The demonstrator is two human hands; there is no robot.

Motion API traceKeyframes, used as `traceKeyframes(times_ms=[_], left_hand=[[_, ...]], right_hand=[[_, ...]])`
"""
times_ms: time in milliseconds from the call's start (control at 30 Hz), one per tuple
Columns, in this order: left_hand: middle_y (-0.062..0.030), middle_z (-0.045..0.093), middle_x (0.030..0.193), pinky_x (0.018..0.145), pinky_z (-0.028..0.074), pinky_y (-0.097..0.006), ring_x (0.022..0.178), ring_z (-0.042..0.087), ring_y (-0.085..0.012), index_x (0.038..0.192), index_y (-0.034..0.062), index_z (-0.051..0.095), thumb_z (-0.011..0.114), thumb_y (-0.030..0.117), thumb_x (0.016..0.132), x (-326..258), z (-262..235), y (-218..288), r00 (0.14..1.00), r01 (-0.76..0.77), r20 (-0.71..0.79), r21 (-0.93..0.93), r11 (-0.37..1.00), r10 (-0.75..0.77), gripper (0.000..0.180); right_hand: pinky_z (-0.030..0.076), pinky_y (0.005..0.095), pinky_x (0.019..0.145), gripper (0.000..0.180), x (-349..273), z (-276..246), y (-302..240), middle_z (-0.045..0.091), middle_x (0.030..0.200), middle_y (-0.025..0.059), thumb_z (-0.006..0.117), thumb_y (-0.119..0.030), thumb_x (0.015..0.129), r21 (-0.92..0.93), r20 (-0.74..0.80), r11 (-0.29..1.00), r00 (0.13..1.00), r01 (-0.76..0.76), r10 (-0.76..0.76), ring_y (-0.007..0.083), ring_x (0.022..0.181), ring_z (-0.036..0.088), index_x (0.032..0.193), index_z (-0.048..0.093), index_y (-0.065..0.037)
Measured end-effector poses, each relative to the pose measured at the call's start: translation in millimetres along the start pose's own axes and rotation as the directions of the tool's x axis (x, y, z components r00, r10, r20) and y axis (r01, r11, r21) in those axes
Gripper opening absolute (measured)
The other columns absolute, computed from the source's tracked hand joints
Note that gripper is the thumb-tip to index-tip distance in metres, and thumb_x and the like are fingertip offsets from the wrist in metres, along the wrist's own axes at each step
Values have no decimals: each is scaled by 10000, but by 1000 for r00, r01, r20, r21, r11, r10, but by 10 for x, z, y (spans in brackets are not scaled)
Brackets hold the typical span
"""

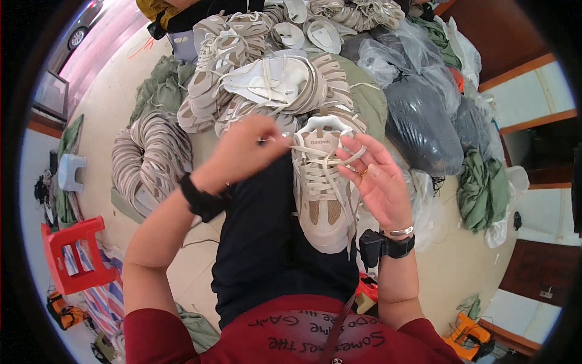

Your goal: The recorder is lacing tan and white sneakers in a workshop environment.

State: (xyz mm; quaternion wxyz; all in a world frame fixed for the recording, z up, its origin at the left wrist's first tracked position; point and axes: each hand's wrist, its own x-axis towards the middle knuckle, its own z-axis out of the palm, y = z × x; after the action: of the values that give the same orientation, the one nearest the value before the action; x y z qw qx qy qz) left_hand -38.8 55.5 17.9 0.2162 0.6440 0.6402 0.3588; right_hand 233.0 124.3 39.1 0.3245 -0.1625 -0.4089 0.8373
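Note:
A beige and tan sneaker (322, 225) rests on my thigh with its toe toward me. Its cream shoelace (320, 176) runs crosswise up the tongue. Left of the shoe's collar, my left hand (251, 148) is closed, and a strand of lace runs into its fingertips. Something small and dark shows at those fingers, too blurred to name. At the shoe's right side, my right hand (382, 182) has its fingers bent around a loop of lace. One loose lace end hangs down beside the toe.
More matching sneakers (267, 85) are piled just ahead. A ring of stacked shoe pieces (151, 158) lies at left, near a red stool (76, 255) and a small pale-blue stool (71, 173). Filled dark plastic bags (421, 121) and green cloth (483, 191) lie at right.

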Motion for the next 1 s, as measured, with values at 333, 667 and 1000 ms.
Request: traceKeyframes(times_ms=[333,667,1000], left_hand=[[-133,627,640,576,482,-380,602,616,-295,724,26,635,698,387,816,-14,557,315,980,15,198,76,997,-29,378],[-82,681,986,900,517,-338,929,664,-213,1196,25,598,524,231,968,374,-469,150,949,162,166,-986,-39,-266,315],[-3,584,893,651,469,-268,736,567,-102,1016,69,638,696,76,866,-178,280,16,969,209,212,-429,879,-127,161]], right_hand=[[434,347,1000,373,-124,-7,48,615,1228,143,520,-94,959,-263,-89,963,995,-61,38,201,1079,595,1322,501,-12],[435,284,953,433,51,45,45,552,1311,32,530,-43,928,-226,-178,974,983,2,-44,103,1086,513,1359,496,-23],[435,234,598,548,12,27,168,618,918,25,660,-63,834,-869,-165,481,984,-111,-71,81,632,480,1358,510,-117]])
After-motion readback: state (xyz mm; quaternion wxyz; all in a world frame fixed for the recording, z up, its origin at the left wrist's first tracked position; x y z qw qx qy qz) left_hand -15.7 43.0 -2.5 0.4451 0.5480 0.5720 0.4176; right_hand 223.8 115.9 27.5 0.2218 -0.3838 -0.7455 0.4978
